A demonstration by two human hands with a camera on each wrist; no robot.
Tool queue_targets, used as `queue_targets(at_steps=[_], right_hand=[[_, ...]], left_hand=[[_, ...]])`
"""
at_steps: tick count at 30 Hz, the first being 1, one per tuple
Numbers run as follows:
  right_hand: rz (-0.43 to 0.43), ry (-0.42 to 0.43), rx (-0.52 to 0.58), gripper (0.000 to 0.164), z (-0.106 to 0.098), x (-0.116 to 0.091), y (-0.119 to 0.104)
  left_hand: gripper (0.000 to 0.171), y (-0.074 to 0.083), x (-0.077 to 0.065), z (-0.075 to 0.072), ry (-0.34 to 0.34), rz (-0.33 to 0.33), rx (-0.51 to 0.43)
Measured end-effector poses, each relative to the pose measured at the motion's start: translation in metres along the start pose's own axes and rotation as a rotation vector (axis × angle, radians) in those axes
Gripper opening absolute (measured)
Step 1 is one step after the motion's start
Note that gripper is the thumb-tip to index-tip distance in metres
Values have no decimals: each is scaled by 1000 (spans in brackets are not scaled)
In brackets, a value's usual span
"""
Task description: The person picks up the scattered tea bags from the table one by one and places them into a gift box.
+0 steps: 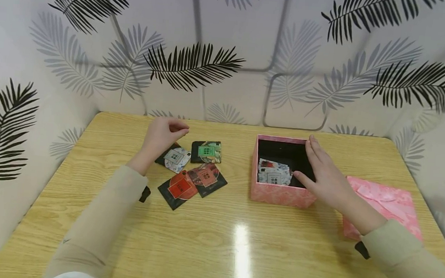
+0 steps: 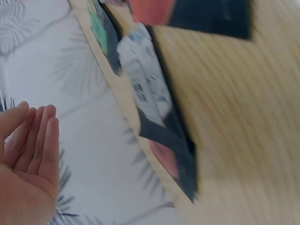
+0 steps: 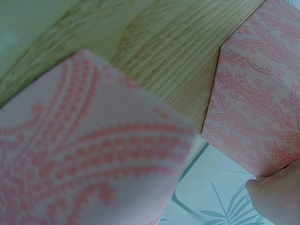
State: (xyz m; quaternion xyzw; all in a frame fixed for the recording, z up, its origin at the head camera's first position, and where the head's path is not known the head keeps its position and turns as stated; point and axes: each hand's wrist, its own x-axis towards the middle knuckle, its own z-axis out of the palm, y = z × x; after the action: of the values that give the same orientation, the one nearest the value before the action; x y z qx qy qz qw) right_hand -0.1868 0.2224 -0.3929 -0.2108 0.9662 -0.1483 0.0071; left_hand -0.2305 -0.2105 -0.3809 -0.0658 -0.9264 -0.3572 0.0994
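Observation:
My left hand [image 1: 163,135] hovers over the far left of the table, fingers bent and thumb near the fingertips; nothing shows in its grasp in the left wrist view. Under it lies a black sachet with a white floral front [image 1: 175,157]. A green-labelled sachet [image 1: 206,151] is just right of that, and two red-and-black sachets [image 1: 179,189] overlap nearer the front. With fingers extended, my right hand [image 1: 327,180] rests along the right side of an open pink box [image 1: 281,195], thumb over its opening. White floral sachets [image 1: 274,173] stand inside the box.
A pink patterned lid [image 1: 388,202] with a bow lies right of the box, beneath my right forearm. The wooden table [image 1: 194,246] meets a leaf-patterned wall covering [image 1: 241,97] along its back edge and sides.

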Motion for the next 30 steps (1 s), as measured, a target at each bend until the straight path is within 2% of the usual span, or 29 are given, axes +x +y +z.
queue_targets(at_steps=[10, 15, 18, 24, 30], right_hand=[[-2, -1, 3, 89, -1, 0, 0], [-2, -2, 7, 89, -2, -1, -1], [0, -1, 10, 89, -1, -1, -1], [-1, 3, 6, 89, 0, -2, 0], [-6, 4, 5, 89, 0, -1, 1]], left_hand=[[20, -32, -2, -13, 47, -72, -47], [18, -48, 2, -17, 73, -101, -31], [20, -57, 3, -19, 61, -118, -21], [25, -74, 4, -22, 23, -134, -73], [28, -88, 7, -21, -40, -103, -90]])
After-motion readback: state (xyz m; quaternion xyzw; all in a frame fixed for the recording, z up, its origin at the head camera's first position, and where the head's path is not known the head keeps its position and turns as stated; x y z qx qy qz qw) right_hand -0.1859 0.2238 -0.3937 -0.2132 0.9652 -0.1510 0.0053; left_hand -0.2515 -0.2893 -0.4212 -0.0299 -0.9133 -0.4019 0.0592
